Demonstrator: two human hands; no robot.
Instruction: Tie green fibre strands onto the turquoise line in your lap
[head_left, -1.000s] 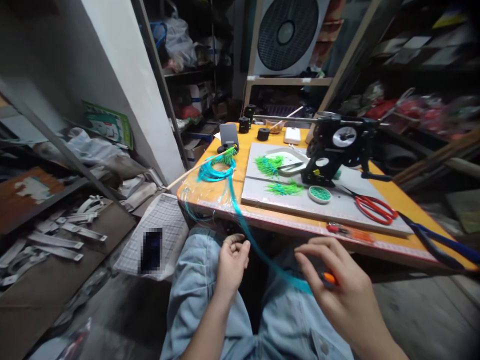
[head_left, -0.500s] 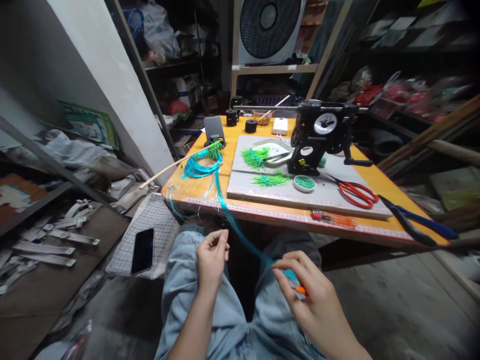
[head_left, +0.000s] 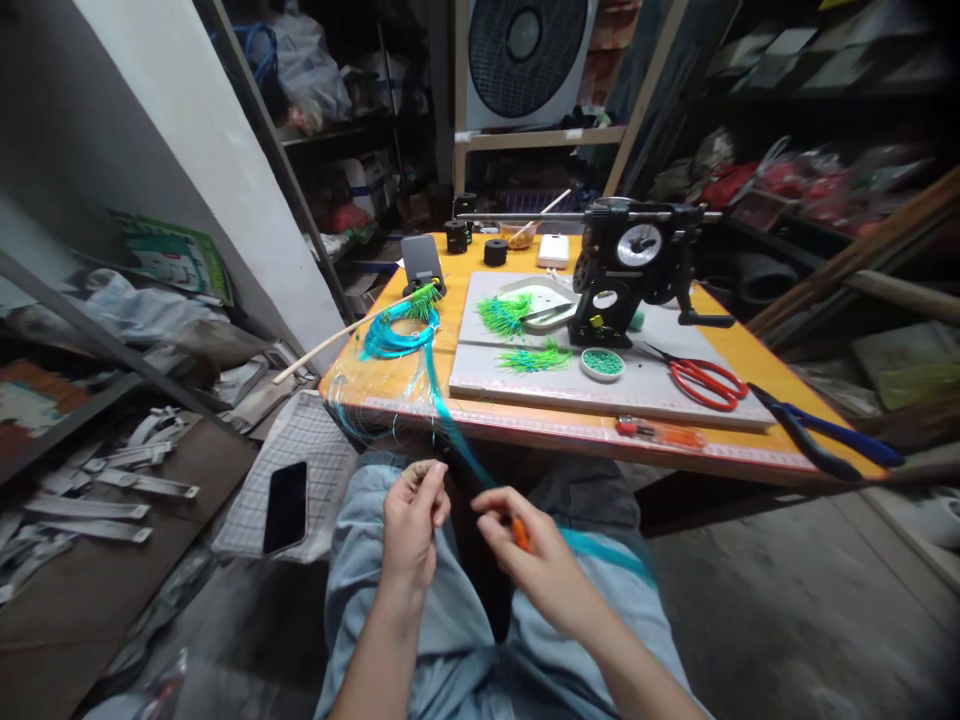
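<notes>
Above my left thigh, my left hand (head_left: 412,528) is closed in a pinch; what lies between its fingertips is too small to make out. My right hand (head_left: 541,556) curls round a small orange tool (head_left: 520,532), mostly hidden in the palm, its kind unclear. A band of turquoise strands (head_left: 459,445) hangs over the table edge and runs down to the right hand, and more of it trails across my right thigh. It comes from a turquoise coil (head_left: 386,340) on the table. Green-tipped strand bunches (head_left: 536,357) lie on the grey board (head_left: 480,375).
A black hand-cranked machine (head_left: 611,280) stands on the board by a dish of green beads (head_left: 602,364). Red-handled scissors (head_left: 709,382), blue-handled pliers (head_left: 832,435) and an orange cutter (head_left: 660,432) lie near the front edge. A phone (head_left: 286,508) rests on checked cloth at left.
My right hand has moved left and slightly up, close to my left hand, with the orange tool still in it. The turquoise strands now lie across my right thigh. The view has shifted slightly.
</notes>
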